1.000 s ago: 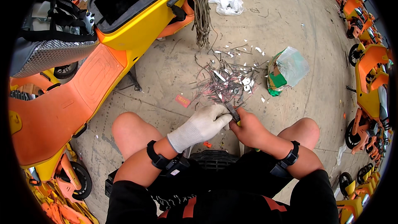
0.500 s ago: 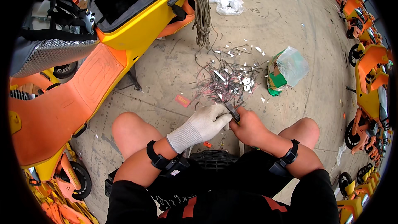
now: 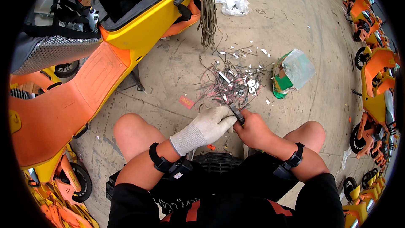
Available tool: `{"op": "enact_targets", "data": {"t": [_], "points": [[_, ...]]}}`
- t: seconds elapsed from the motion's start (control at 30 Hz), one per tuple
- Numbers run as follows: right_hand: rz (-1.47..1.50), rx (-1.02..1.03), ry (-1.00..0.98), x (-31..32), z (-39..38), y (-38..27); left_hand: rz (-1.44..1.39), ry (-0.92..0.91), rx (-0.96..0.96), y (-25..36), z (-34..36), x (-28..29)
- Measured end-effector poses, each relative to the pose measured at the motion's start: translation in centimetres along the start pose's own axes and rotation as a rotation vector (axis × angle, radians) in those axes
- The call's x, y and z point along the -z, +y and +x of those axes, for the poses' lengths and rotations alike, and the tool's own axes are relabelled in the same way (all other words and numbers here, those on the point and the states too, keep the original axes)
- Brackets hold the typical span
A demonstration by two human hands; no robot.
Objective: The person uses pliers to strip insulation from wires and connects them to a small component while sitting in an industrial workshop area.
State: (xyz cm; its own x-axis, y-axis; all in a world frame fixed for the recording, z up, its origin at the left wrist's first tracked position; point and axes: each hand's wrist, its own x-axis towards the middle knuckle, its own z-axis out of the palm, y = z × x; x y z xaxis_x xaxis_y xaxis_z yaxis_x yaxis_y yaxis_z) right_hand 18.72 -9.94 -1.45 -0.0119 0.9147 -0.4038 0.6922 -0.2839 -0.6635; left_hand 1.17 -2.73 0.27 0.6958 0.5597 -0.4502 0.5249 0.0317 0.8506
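Observation:
My left hand (image 3: 209,126) wears a pale knitted glove. Its thumb and fingers are closed on a small dark bar-shaped part (image 3: 236,112), at the part's left side. Ungloved, my right hand (image 3: 254,128) is wrapped round the near end of that same part, so both hands meet on it in front of my knees. The exact kind of part cannot be made out, and its lower end is hidden by my fingers. Just beyond the hands lies a pile of cut wires and white scraps (image 3: 236,80) on the floor.
A yellow and orange scooter (image 3: 97,76) stands at the left, with a cable bundle (image 3: 206,12) hanging from it. An open green bag (image 3: 282,80) is right of the pile. A clear plastic bag (image 3: 234,1) lies farther off. Parked scooters (image 3: 377,84) line the right.
Both hands keep their hold on the dark part, almost unmoved. The whole view has shifted very slightly.

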Motion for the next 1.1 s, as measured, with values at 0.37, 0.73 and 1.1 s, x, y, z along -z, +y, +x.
{"op": "enact_targets", "data": {"t": [0.37, 0.73, 1.1], "points": [[-0.017, 0.020, 0.010, -0.13, -0.03, -0.18, -0.026, -0.014, 0.009, -0.08, -0.12, 0.01], [-0.011, 0.025, 0.011, -0.32, -0.03, 0.06, -0.012, -0.043, 0.005, -0.25, -0.06, 0.15], [-0.029, -0.002, -0.002, -0.24, -0.11, -0.05, -0.037, -0.039, 0.006, -0.26, -0.18, 0.04]]}}
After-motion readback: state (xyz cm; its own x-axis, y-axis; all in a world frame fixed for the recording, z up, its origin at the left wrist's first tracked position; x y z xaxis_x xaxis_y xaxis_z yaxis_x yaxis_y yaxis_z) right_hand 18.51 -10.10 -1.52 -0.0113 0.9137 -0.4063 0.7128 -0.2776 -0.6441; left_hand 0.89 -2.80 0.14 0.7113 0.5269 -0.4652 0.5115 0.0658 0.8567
